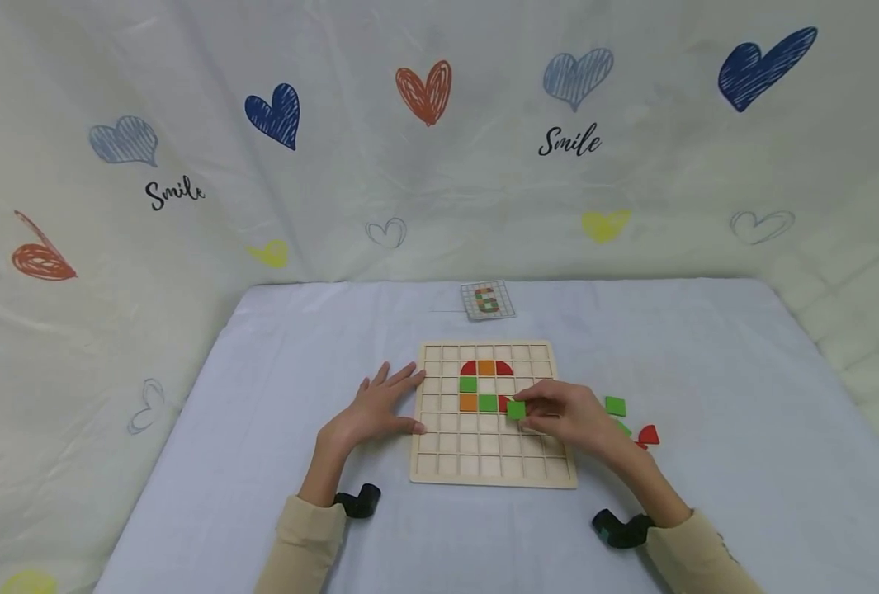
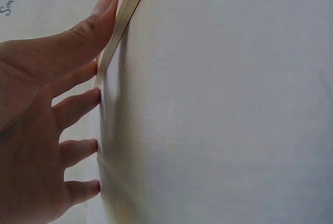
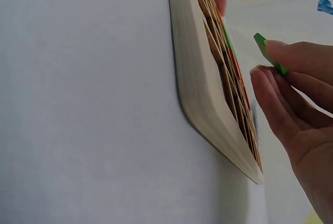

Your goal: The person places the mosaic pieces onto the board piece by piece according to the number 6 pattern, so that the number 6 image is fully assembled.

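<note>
A wooden grid board lies on the white table, with red, orange and green tiles set in several of its cells. My right hand pinches a green square tile between thumb and fingers, over the board's middle right. In the right wrist view that green tile is raised above the board. It partly covers a red tile in the head view. My left hand lies spread at the board's left edge, thumb and fingertips against it. The left wrist view shows the thumb on the board's rim.
Right of the board lie a loose green square tile and a red rounded tile, with more pieces partly hidden by my right forearm. Behind the board is a pattern card with a coloured grid design. A white curtain printed with hearts stands behind.
</note>
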Available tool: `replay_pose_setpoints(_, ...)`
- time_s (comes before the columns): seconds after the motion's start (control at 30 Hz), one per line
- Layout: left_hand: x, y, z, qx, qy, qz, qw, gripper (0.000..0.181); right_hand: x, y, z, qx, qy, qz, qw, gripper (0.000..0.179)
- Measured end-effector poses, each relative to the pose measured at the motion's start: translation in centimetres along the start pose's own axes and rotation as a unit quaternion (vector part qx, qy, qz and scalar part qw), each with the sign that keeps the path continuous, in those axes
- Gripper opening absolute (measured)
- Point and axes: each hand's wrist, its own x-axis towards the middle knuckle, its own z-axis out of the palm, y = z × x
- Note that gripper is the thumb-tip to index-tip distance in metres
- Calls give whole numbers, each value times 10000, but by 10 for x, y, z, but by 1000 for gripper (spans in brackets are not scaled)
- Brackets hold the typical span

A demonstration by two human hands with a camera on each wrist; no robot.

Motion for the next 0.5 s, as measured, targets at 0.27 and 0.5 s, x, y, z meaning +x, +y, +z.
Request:
replay_pose_setpoints(0.27, 1, 0, 1, -6, -49, -69, 10000, 90, -2, 1, 2, -515, -30, 58, 9987, 29)
replay_pose_setpoints(0.5, 0, 3, 0, -99, -43, 8, 9999, 89, -1, 1, 9, -726, -96, 185, 9971, 29)
